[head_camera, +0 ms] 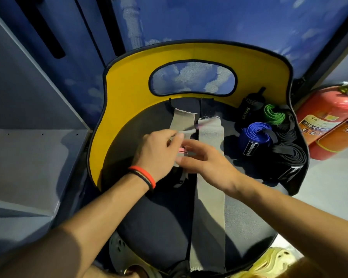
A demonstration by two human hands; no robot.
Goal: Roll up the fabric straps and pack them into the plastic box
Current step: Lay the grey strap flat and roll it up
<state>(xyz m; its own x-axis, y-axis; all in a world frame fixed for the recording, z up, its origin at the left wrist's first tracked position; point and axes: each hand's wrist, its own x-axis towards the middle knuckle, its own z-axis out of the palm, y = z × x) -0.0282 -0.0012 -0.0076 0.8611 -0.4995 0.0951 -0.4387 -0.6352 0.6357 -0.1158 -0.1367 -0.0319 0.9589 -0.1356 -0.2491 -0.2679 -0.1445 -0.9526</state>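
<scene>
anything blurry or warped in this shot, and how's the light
Head view: the left hand and right hand look slightly smeared by motion over the grey strap; the wide lens slants the cabinet edges; light is dim, with soft shadows on the dark seat, brighter on the fire extinguisher.

I count two flat grey straps point(210, 177), one blue roll point(255, 137), one green roll point(274, 115), at least three black rolls point(291, 157), two fire extinguishers point(321, 109).

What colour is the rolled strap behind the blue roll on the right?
Bright green; the green roll shows best in the head view.
</scene>
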